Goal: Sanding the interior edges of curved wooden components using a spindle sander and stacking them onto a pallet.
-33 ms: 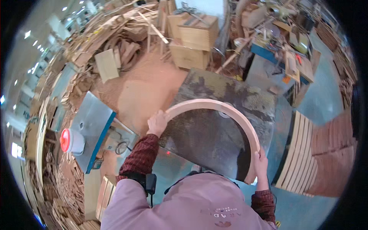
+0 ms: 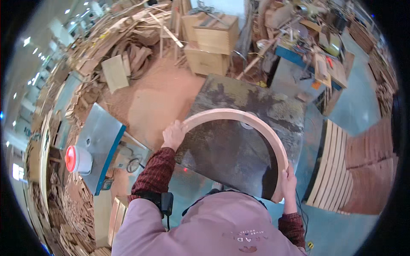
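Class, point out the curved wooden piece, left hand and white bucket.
Curved wooden piece [image 2: 262, 127], head view: upper right of arc.
Left hand [image 2: 174, 135], head view: back of hand.
White bucket [image 2: 85, 160], head view: side wall.

Teal flr [image 2: 337, 232], reddish dust [image 2: 156, 104]; wood boxes [image 2: 215, 40] nr white wall [image 2: 232, 7]; ceiling lts [image 2: 27, 41], window [image 2: 18, 170] far L (v. bright).

Free room over the dark tabletop [image 2: 230, 158] inside the curved wooden band [image 2: 226, 114], its far arc the obstacle
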`<action>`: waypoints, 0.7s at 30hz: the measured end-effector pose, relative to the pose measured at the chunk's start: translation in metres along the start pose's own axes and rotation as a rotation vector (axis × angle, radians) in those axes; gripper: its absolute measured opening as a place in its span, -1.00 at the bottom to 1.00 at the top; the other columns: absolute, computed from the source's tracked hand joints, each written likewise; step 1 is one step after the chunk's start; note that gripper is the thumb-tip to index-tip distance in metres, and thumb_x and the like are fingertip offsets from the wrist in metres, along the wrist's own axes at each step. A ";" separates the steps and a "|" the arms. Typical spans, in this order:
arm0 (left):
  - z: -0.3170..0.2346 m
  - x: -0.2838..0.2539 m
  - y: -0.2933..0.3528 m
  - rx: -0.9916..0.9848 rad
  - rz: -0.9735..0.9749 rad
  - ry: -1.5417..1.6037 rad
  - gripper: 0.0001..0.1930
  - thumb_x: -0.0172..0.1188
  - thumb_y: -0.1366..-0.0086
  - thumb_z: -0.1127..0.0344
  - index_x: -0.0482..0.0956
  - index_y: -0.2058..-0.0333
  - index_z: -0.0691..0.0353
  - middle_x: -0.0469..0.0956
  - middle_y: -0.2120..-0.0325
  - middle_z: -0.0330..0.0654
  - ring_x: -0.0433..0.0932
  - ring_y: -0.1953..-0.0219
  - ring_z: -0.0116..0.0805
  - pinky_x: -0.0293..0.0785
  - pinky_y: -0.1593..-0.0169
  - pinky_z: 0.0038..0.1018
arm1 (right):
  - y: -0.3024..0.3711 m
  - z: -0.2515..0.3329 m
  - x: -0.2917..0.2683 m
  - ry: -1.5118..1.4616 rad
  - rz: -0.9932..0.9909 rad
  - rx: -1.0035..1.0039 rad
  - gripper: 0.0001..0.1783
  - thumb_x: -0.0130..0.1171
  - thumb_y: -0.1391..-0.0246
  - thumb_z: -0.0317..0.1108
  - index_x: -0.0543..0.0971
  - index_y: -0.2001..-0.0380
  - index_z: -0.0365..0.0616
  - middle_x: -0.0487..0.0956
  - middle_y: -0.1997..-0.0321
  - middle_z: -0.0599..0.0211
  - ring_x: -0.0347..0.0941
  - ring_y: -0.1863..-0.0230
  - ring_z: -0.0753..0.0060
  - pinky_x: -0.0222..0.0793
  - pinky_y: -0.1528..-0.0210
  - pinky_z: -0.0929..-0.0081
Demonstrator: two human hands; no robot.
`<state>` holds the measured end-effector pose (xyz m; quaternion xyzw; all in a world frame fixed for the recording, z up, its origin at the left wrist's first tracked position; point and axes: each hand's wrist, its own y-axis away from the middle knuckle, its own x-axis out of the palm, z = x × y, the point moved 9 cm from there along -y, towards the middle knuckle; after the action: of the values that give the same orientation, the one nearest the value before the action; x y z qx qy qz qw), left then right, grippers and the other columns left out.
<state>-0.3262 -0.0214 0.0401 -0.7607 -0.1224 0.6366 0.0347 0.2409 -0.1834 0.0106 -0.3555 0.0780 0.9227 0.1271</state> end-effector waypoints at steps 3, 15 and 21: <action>-0.029 0.012 -0.023 0.095 -0.008 0.034 -0.56 0.15 -0.41 -0.11 0.60 0.27 0.22 0.72 0.36 0.01 0.71 0.30 0.15 0.60 0.18 0.07 | 0.039 0.006 -0.010 -0.055 -0.071 0.110 -0.45 -0.02 -0.38 -0.34 0.37 -0.38 -0.27 0.61 -0.08 -0.29 0.61 -0.10 -0.15 0.47 -0.13 0.17; -0.053 0.032 -0.028 0.004 0.214 -0.007 -0.60 0.14 -0.45 -0.05 0.58 0.20 0.23 0.71 0.29 0.08 0.70 0.20 0.17 0.59 0.12 0.03 | 0.044 -0.003 -0.019 0.005 -0.150 0.137 -0.47 -0.10 -0.38 -0.41 0.38 -0.36 -0.33 0.61 -0.11 -0.21 0.60 -0.13 0.08 0.44 -0.16 0.27; -0.013 0.018 -0.018 -0.110 0.203 -0.060 -0.62 0.18 -0.42 -0.02 0.55 0.29 0.24 0.69 0.34 0.08 0.69 0.24 0.18 0.58 0.15 0.01 | -0.002 0.041 -0.006 0.057 -0.056 0.125 -0.48 -0.11 -0.39 -0.39 0.37 -0.36 -0.29 0.59 0.19 -0.27 0.62 0.22 0.15 0.50 0.09 0.29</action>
<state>-0.3136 0.0017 0.0287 -0.7504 -0.0805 0.6517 -0.0757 0.2191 -0.1727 0.0447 -0.3748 0.1291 0.9017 0.1726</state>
